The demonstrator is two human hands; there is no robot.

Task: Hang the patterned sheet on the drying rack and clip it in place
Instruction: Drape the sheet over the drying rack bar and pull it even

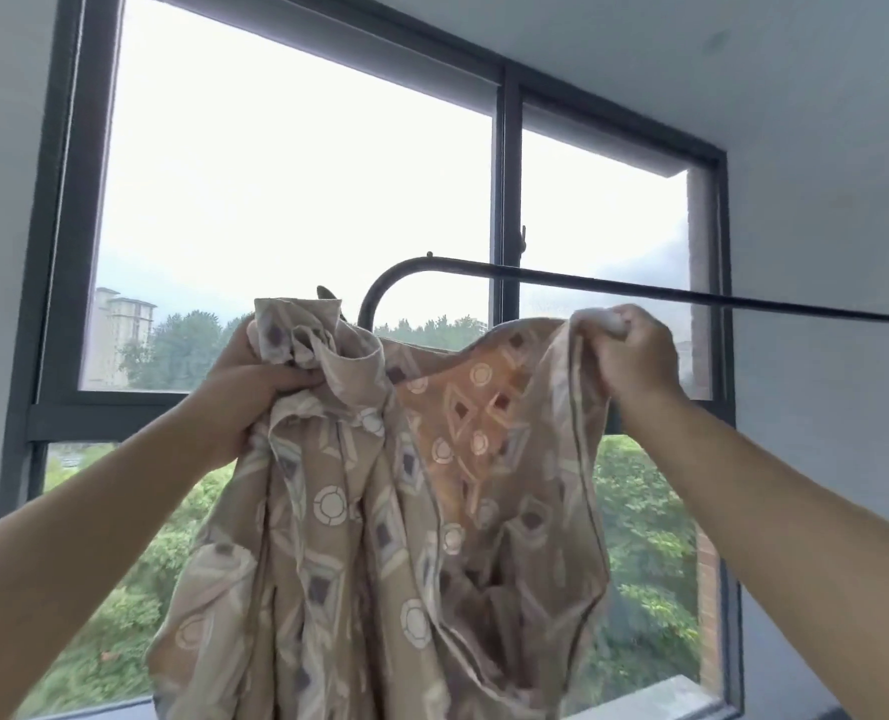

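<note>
We faced a big window (297,200) with a dark frame (507,200), set in pale walls (821,304). Grey daylight came through; outside we saw trees (188,345) and a tower (120,330).

The drying rack (614,284), a dark rail, arches up then runs rightward across the window (302,174).

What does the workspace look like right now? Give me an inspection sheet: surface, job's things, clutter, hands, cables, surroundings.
Surface: only a grey window ledge low in view.
Job's things: patterned sheet bunched, held up below the drying rack bar, not yet draped over it; clips: nothing seen.
Clutter: nothing seen.
Hands: left hand grips a bunched wad of sheet; right hand grips its top edge just under the bar.
Cables: nothing seen.
Surroundings: dark-framed window, trees and a building outside, pale walls.
</note>
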